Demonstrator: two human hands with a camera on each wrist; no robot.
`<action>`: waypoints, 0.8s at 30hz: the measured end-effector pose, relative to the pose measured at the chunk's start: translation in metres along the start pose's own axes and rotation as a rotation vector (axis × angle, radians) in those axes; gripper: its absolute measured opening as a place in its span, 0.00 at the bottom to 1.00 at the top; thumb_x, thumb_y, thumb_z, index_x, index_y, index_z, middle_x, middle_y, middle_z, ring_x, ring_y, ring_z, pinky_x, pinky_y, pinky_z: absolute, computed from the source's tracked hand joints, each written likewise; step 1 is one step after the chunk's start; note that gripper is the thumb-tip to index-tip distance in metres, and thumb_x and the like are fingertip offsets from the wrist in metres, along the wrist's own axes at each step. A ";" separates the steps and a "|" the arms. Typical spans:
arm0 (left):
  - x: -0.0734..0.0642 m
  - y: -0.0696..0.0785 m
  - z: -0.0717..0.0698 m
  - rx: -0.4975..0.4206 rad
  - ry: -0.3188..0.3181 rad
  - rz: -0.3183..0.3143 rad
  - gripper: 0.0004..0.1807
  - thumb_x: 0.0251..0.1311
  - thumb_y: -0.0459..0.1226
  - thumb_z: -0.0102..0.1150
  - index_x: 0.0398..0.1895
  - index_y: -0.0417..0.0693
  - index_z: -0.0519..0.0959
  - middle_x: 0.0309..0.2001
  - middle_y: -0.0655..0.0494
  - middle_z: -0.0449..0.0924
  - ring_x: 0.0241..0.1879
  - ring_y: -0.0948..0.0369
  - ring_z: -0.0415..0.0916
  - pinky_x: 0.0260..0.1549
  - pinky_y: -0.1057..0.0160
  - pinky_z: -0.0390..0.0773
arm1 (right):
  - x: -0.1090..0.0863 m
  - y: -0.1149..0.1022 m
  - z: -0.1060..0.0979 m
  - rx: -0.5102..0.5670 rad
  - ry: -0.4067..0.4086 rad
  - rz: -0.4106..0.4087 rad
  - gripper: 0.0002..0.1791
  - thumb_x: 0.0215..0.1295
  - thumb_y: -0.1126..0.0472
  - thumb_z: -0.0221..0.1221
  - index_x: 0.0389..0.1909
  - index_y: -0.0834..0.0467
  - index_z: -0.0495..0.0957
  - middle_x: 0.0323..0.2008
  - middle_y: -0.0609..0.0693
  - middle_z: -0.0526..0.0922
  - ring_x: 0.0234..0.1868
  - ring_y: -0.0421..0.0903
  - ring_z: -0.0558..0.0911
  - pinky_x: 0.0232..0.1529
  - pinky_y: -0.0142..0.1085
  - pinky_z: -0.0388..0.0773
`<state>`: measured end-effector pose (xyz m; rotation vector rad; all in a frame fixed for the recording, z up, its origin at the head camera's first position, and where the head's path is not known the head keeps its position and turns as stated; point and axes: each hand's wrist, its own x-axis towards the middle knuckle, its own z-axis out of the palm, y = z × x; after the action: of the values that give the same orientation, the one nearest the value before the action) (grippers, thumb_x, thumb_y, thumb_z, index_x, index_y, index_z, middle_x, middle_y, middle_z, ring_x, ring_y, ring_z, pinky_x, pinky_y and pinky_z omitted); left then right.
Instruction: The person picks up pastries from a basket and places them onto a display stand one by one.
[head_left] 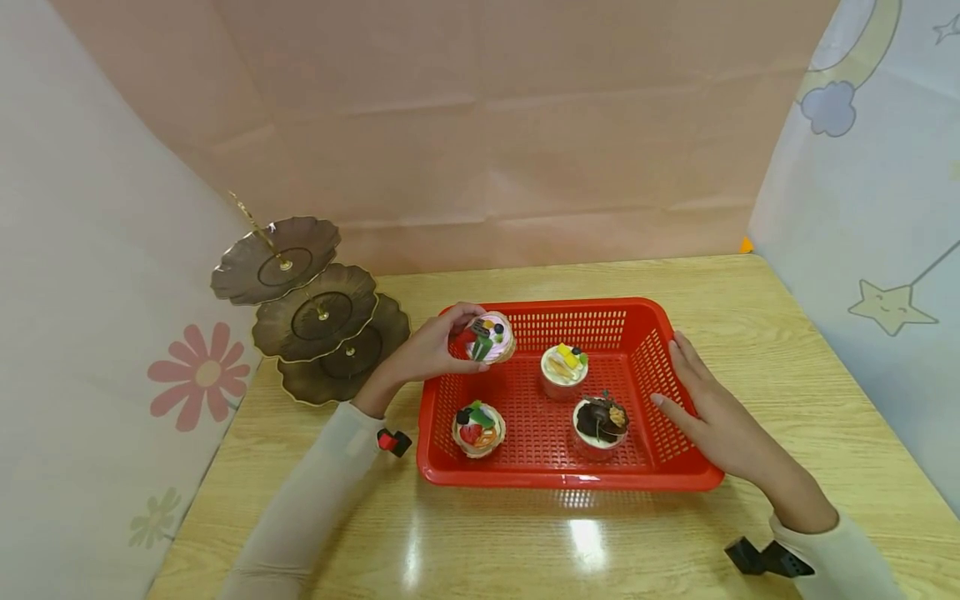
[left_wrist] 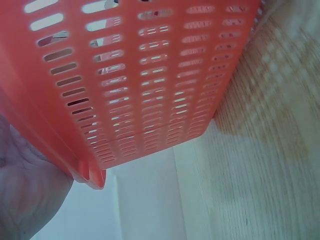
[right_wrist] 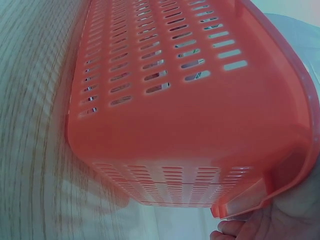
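My left hand holds a small fruit tart with pinkish cream and berries, thumb and fingers around its sides, at the back left corner of a red plastic basket. At the basket's right end, my right hand grips the rim, thumb on the inner side; its fingers show under the rim in the right wrist view. Inside the basket are another fruit tart at front left, a cream cup with yellow fruit behind, and a chocolate-topped cup at front right.
A three-tier brown cake stand with gold trim stands left of the basket, close to my left forearm. The wooden table meets a peach backdrop behind and printed white panels on both sides.
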<state>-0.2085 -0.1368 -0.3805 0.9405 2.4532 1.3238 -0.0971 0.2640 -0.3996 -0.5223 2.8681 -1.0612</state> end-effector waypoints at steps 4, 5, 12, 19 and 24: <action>0.000 -0.003 0.000 -0.016 0.000 -0.003 0.39 0.45 0.39 0.74 0.60 0.49 0.64 0.51 0.56 0.75 0.49 0.62 0.73 0.51 0.60 0.74 | 0.000 0.000 0.000 0.005 0.001 -0.001 0.42 0.71 0.50 0.50 0.74 0.56 0.35 0.74 0.44 0.28 0.73 0.54 0.38 0.63 0.64 0.46; 0.000 -0.005 0.000 -0.015 0.002 -0.001 0.39 0.45 0.41 0.74 0.60 0.51 0.64 0.52 0.58 0.75 0.50 0.63 0.72 0.51 0.61 0.73 | -0.001 0.000 0.000 0.006 0.001 -0.001 0.42 0.71 0.50 0.50 0.74 0.56 0.35 0.74 0.44 0.28 0.73 0.54 0.38 0.63 0.64 0.46; 0.000 -0.013 0.001 0.004 0.016 0.018 0.39 0.43 0.52 0.73 0.60 0.58 0.66 0.52 0.64 0.74 0.53 0.64 0.71 0.52 0.60 0.73 | -0.001 -0.001 0.000 0.008 0.004 0.001 0.42 0.71 0.50 0.50 0.74 0.57 0.36 0.74 0.43 0.28 0.73 0.55 0.39 0.63 0.64 0.46; -0.003 -0.010 0.001 -0.008 0.029 0.017 0.38 0.44 0.49 0.73 0.60 0.57 0.66 0.51 0.63 0.76 0.50 0.64 0.73 0.50 0.61 0.74 | -0.001 -0.001 0.000 0.012 0.002 0.003 0.42 0.71 0.50 0.50 0.74 0.57 0.35 0.74 0.44 0.28 0.73 0.56 0.39 0.63 0.64 0.46; -0.007 -0.008 0.000 -0.047 0.037 0.001 0.37 0.46 0.44 0.73 0.60 0.55 0.66 0.52 0.60 0.75 0.51 0.63 0.72 0.51 0.59 0.73 | -0.001 -0.002 0.000 0.016 0.004 0.005 0.42 0.71 0.50 0.50 0.74 0.56 0.36 0.74 0.44 0.29 0.73 0.56 0.39 0.62 0.64 0.47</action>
<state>-0.2065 -0.1440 -0.3878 0.9140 2.4382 1.4048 -0.0955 0.2629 -0.3988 -0.5127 2.8611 -1.0845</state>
